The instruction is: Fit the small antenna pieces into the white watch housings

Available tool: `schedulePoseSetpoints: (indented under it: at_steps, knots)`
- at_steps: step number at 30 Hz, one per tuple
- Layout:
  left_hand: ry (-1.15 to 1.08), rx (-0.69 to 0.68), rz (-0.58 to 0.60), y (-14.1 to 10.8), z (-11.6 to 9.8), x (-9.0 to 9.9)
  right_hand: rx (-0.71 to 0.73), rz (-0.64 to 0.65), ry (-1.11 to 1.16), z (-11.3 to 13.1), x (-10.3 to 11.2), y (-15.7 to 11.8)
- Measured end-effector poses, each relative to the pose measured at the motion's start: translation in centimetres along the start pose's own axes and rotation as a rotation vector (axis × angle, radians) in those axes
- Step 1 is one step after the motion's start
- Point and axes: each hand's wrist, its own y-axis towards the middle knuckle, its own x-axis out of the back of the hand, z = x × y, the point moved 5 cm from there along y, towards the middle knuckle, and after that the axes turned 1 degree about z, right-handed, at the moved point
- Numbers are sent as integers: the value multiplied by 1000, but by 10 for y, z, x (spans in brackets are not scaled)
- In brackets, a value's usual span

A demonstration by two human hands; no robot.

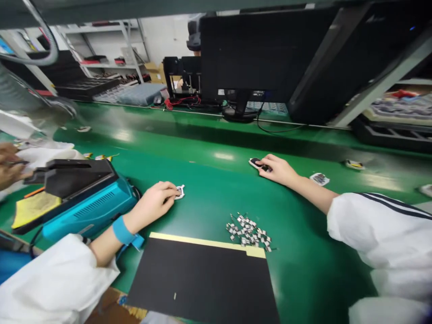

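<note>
My left hand [159, 202], with a blue band at the wrist, has its fingers closed on a small white-edged part [180, 192] lying on the green bench [202, 189]. Farther right, my right hand [274, 169] grips a black and white piece [254, 163] at the far side of the bench. Its thumb and fingers are pressed on the piece's right end. Between and below the hands lies a loose pile of small silver metal components [248, 230]. A black sheet with a yellow edge [205, 279] lies nearest to me.
A teal and black device [91, 202] with a yellow sponge [35, 209] stands at left, beside another person's hand [10, 164]. White-edged parts [319, 179] lie near my right forearm. A monitor [263, 54] stands behind the bench, with a black tray [394, 135] at right.
</note>
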Motion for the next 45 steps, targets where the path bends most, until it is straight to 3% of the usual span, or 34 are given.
schedulePoseSetpoints:
  at_steps: [4,8,13,17,23,28,30,33,36,39,41,45]
  knots:
    - [186,-106,22,6,-24,17,-76,-104,98,-14,21,-15]
    - [265,-269,100,13,-64,22,-75,-21,278,21,23,-21]
    - [76,-495,258,16,-115,-9,-34,216,409,87,5,-30]
    - [4,-457,237,22,-126,-37,-190,223,312,98,-7,-24]
    - [68,-504,225,27,-123,-54,-312,166,33,79,3,-21]
    - [-35,-494,141,27,-119,-41,-138,146,-76,40,23,-26]
    - [-4,-550,145,24,-122,-40,-36,203,-77,20,21,-27]
    - [122,-648,129,19,-128,-45,0,256,-70,-9,16,-25]
    - [192,-671,61,17,-131,-49,26,300,-46,-17,13,-17]
    - [195,-665,33,17,-132,-51,37,271,-16,5,17,-12]
    - [176,-661,44,17,-131,-52,64,210,60,36,20,-12]
    - [114,-645,101,19,-125,-52,267,259,191,100,3,-24]
